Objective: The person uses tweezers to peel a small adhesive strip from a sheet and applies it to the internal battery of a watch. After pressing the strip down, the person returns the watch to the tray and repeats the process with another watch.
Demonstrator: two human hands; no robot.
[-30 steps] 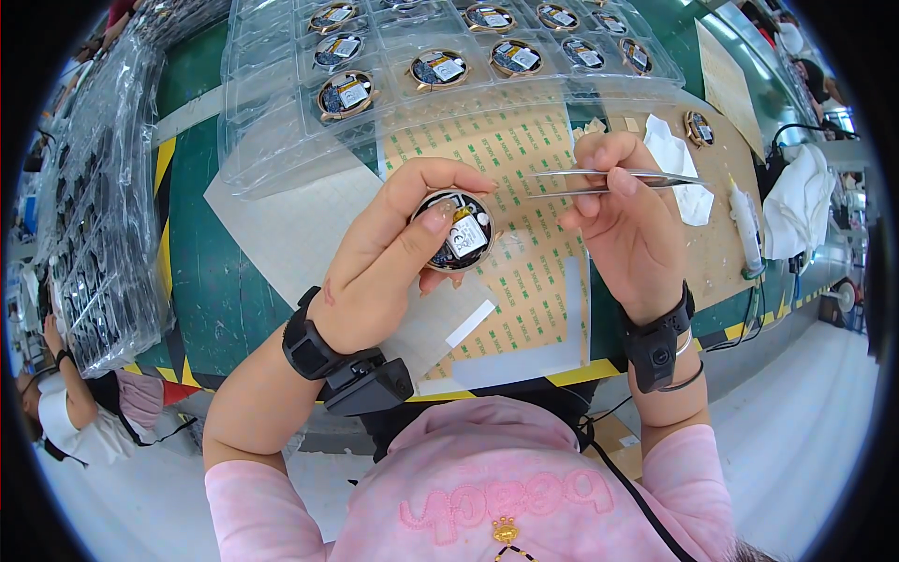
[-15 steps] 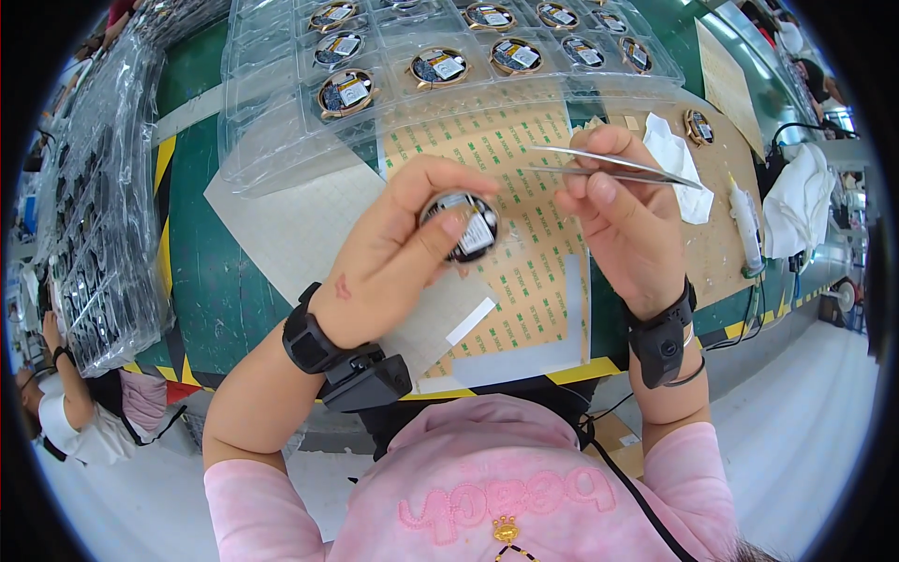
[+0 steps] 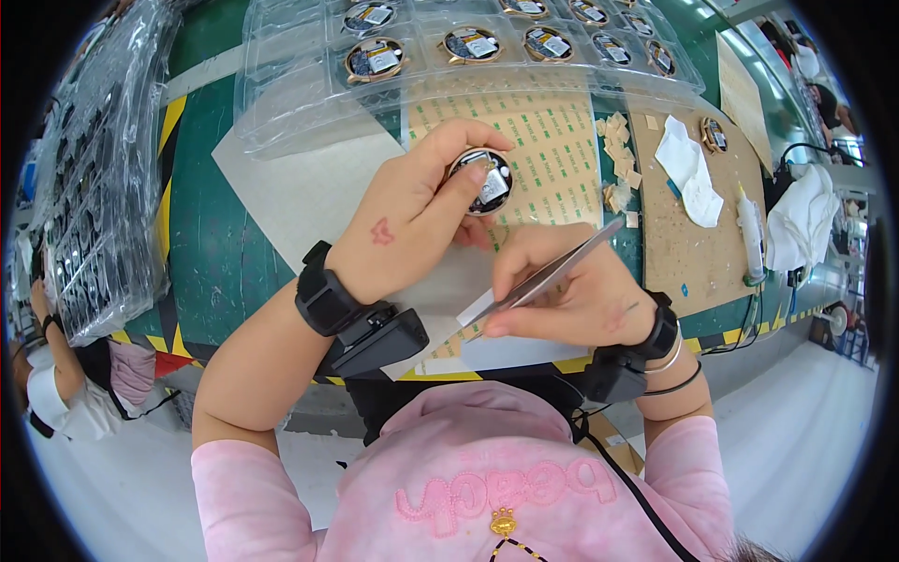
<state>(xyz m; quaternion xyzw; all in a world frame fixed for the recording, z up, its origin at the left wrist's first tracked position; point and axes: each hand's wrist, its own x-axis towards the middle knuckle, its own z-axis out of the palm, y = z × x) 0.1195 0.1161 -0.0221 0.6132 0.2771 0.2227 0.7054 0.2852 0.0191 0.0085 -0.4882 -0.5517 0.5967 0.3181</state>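
Observation:
My left hand (image 3: 412, 201) is closed around an open round watch case (image 3: 493, 187). The thumb rests on the case, where a pale label and dark inner parts show. My right hand (image 3: 571, 295) is closed on metal tweezers (image 3: 567, 265), which slant across the fingers. Its thumb and fingertips are at a small white strip (image 3: 476, 307), which lies over a pale sheet. Whether the fingers or tweezers grip that strip, I cannot tell. A tan sheet with green print (image 3: 552, 140) lies beneath both hands.
A clear plastic tray (image 3: 431, 84) with several watch cases stands at the back. On the right, a brown board (image 3: 679, 253) bears a white cloth (image 3: 688, 169), another watch case (image 3: 714, 135) and a white tube (image 3: 750, 234). Stacked trays in plastic (image 3: 103, 187) stand left.
My right hand with the tweezers has come down and left to the white strip. The watch case in my left hand is slightly higher and turned. The whole view has shifted a little.

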